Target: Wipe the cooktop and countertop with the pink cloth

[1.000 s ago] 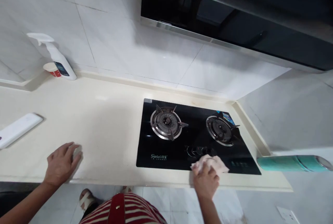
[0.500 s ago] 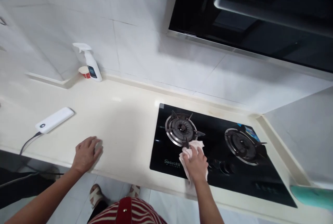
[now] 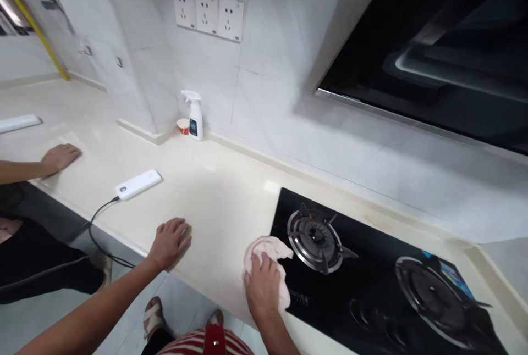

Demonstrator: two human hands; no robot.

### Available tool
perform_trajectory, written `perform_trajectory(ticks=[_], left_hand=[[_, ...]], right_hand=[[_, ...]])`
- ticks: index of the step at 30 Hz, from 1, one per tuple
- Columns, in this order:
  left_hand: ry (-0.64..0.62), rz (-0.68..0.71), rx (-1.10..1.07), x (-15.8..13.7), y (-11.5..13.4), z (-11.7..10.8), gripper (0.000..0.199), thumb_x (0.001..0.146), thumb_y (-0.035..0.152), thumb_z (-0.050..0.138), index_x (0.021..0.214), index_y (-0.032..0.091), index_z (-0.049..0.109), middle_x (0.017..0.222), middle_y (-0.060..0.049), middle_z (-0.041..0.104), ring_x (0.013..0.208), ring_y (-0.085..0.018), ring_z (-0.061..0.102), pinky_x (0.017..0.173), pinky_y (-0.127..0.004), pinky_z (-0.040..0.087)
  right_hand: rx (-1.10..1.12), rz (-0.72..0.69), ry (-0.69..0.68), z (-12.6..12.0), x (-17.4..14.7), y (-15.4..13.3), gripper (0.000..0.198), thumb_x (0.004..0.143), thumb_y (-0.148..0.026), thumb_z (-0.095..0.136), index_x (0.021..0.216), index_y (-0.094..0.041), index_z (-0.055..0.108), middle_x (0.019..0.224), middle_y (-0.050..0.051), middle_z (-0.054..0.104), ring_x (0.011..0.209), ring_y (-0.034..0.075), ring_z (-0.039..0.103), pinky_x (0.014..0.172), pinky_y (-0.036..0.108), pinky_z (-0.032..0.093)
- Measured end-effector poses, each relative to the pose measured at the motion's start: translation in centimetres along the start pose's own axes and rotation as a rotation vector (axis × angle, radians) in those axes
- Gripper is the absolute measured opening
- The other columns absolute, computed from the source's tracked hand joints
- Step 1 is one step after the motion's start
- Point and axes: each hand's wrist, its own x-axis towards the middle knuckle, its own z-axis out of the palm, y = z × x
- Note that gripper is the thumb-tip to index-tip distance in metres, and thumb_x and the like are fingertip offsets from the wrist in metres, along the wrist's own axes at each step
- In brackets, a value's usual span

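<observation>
Under my right hand (image 3: 263,284) is a pale pink cloth (image 3: 268,245), gripped and pressed down at the left edge of the black gas stove (image 3: 355,234). Part of the cloth lies on the cream countertop (image 3: 214,201), part over the glass. The left burner (image 3: 315,237) is just to the right of it. My left hand (image 3: 171,242) rests on the countertop near its front edge, fingers stretched out and holding nothing.
A white power bank (image 3: 139,183) with a black cable lies left of my left hand. Against the wall stand a white spray bottle (image 3: 195,118) and a paper cup (image 3: 182,126). Another person's hand (image 3: 61,158) rests on the counter at far left. A range hood (image 3: 433,58) overhangs the stove.
My right hand has moved the cloth left, from in front of the left burner to the stove's left edge. The view has turned left, bringing another person's hand into sight.
</observation>
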Motion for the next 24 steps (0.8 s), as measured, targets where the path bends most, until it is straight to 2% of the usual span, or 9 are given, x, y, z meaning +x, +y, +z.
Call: perform_trajectory(ticks=[3,6,9,11,13,15,17,19,24], left_hand=[[0.018,0.001,-0.031,-0.3,0.0,0.0,0.032,0.098,0.039,0.047,0.12,0.023,0.064,0.136,-0.012,0.06,0.13,-0.029,0.05,0.106,-0.048,0.036],[0.053,0.002,-0.113,-0.6,0.0,-0.1,0.031,0.099,0.038,0.046,0.118,0.021,0.064,0.134,-0.012,0.062,0.129,-0.029,0.051,0.106,-0.049,0.037],[0.088,-0.013,-0.147,-0.9,0.1,-0.1,0.029,0.098,0.037,0.047,0.115,0.022,0.065,0.131,-0.009,0.064,0.127,-0.026,0.054,0.106,-0.046,0.04],[0.118,-0.04,-0.151,-1.0,0.0,-0.1,0.027,0.097,0.036,0.048,0.114,0.023,0.065,0.128,-0.008,0.066,0.125,-0.024,0.056,0.105,-0.044,0.043],[0.166,-0.09,-0.155,-1.1,-0.1,0.0,0.029,0.098,0.034,0.046,0.118,0.023,0.064,0.127,-0.009,0.066,0.123,-0.024,0.059,0.103,-0.043,0.047],[0.224,-0.155,-0.154,-1.0,0.2,-0.1,0.035,0.099,0.032,0.041,0.125,0.021,0.061,0.131,-0.012,0.063,0.124,-0.025,0.058,0.103,-0.045,0.048],[0.274,-0.191,-0.159,-0.6,1.1,-0.2,0.039,0.1,0.033,0.04,0.132,0.02,0.058,0.139,-0.015,0.058,0.13,-0.028,0.054,0.107,-0.047,0.045],[0.273,-0.153,-0.179,0.2,2.5,-0.3,0.043,0.099,0.036,0.045,0.138,0.022,0.056,0.149,-0.014,0.05,0.139,-0.03,0.045,0.113,-0.05,0.04],[-0.052,0.13,-0.219,3.3,6.9,1.0,0.076,0.085,0.056,0.067,0.153,0.031,0.042,0.167,-0.013,0.025,0.153,-0.043,0.019,0.117,-0.065,0.024]], right_hand=[[0.327,-0.08,-0.043,1.2,1.9,-3.7,0.045,0.08,-0.017,0.055,0.124,-0.02,0.063,0.136,0.017,0.057,0.121,0.037,0.048,0.101,0.06,0.038],[0.91,-0.022,-0.056,1.5,3.7,-6.7,0.041,0.085,-0.032,0.056,0.123,-0.021,0.063,0.135,0.013,0.059,0.127,0.033,0.048,0.113,0.058,0.032],[1.289,0.045,-0.196,0.3,6.6,-8.1,0.053,0.092,-0.051,0.048,0.135,-0.021,0.055,0.131,0.011,0.064,0.12,0.026,0.058,0.106,0.046,0.045],[1.365,0.009,-0.292,-0.8,8.8,-7.3,0.058,0.094,-0.055,0.042,0.141,-0.021,0.049,0.134,0.01,0.063,0.12,0.024,0.06,0.102,0.041,0.049],[1.306,-0.025,-0.26,-1.5,10.8,-4.9,0.059,0.089,-0.054,0.049,0.138,-0.021,0.054,0.143,0.011,0.056,0.13,0.025,0.054,0.109,0.042,0.044],[1.077,-0.017,-0.068,-1.2,11.9,-1.4,0.056,0.083,-0.052,0.055,0.126,-0.018,0.063,0.146,0.015,0.051,0.136,0.029,0.047,0.116,0.046,0.037],[0.846,0.044,0.096,0.1,11.9,2.3,0.052,0.083,-0.05,0.049,0.118,-0.016,0.066,0.135,0.018,0.057,0.131,0.031,0.05,0.116,0.05,0.037],[0.671,0.07,0.163,1.9,10.9,5.0,0.052,0.088,-0.049,0.04,0.115,-0.015,0.067,0.127,0.019,0.06,0.126,0.031,0.053,0.112,0.05,0.04],[0.31,-0.046,0.169,4.6,7.9,6.1,0.065,0.098,-0.057,0.027,0.119,-0.01,0.068,0.141,0.022,0.055,0.138,0.037,0.043,0.114,0.057,0.036]])
